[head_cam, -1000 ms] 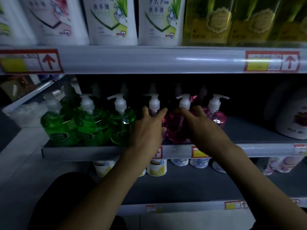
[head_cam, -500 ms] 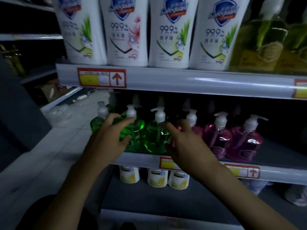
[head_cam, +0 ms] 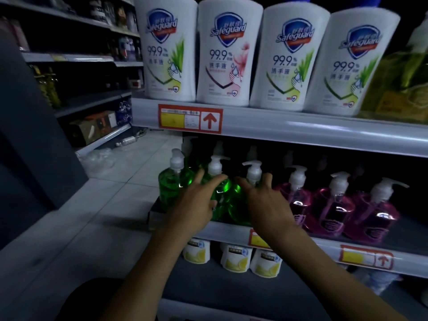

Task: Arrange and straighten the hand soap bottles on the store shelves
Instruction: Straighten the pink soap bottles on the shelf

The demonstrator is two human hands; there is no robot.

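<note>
Left hand; right hand (green bottles)

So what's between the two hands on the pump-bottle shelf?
In the head view, the gap between the left hand and the right hand shows only green: the middle green bottle and the green bottle right of it, side by side.

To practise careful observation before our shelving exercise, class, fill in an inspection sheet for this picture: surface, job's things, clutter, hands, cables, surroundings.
Surface: middle shelf, price tags on its edge.
Job's things: three green bottles front left, three pink bottles to their right.
Clutter: plastic bottle on the tiled floor.
Hands: left hand and right hand, fingers spread, at the green bottles.
Cables: nothing seen.
Surroundings: white bottles above, lemon bottles below, dim shelves left.
</note>
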